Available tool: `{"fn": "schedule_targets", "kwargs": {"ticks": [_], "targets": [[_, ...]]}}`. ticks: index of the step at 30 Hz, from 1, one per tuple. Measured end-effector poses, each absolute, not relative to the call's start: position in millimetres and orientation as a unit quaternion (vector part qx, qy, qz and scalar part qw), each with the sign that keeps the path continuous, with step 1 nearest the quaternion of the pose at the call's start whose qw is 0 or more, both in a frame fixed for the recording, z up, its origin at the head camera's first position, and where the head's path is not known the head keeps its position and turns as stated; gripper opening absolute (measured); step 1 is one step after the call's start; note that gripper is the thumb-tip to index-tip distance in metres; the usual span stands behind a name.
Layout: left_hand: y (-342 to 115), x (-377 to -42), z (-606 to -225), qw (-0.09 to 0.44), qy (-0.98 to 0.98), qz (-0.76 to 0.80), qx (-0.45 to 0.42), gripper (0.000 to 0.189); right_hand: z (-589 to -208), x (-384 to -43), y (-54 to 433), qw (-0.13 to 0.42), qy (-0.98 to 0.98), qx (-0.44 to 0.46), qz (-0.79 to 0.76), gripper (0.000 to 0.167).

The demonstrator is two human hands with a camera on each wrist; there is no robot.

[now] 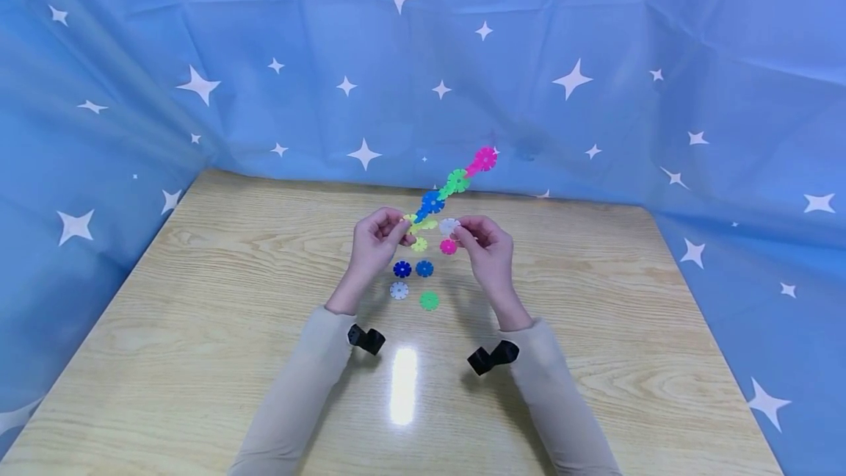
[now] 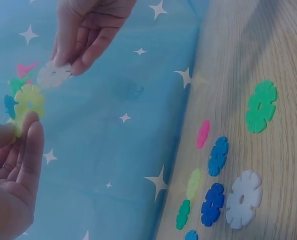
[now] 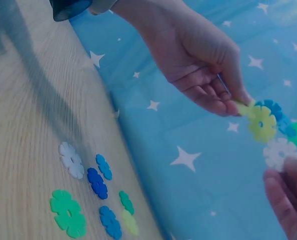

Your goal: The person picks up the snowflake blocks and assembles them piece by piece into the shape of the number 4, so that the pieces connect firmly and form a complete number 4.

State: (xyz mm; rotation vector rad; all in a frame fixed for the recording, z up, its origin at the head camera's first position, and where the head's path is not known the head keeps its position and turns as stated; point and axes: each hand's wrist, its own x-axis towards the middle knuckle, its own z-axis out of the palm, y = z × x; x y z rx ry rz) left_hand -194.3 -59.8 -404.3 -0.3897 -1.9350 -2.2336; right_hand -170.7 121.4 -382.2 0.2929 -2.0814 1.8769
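In the head view my left hand (image 1: 378, 242) pinches the yellow end of a chain of notched plastic discs, held above the table. From there the chain runs up and right through blue discs (image 1: 432, 203) and green discs (image 1: 457, 181) to a pink disc (image 1: 485, 159). My right hand (image 1: 487, 244) pinches a white notched disc (image 1: 449, 227) by its edge. In the left wrist view the white disc (image 2: 53, 75) is close beside the yellow disc (image 2: 29, 102); whether they touch I cannot tell.
Loose discs lie on the wooden table (image 1: 198, 329) below the hands: green (image 1: 429, 301), white (image 1: 399, 290), dark blue (image 1: 402, 269), blue (image 1: 424, 269), pink (image 1: 448, 246) and yellow (image 1: 419, 244). A blue curtain with white stars (image 1: 317, 42) hangs behind the table.
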Motion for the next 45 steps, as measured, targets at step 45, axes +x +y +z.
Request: {"fn": "schedule_targets", "kwargs": {"ticks": [45], "targets": [[-61, -182, -386, 0.075, -0.672, -0.722, -0.146, 0.007, -378, -172, 120, 0.185, -0.721, 0.141, 0.652, 0.012]]}}
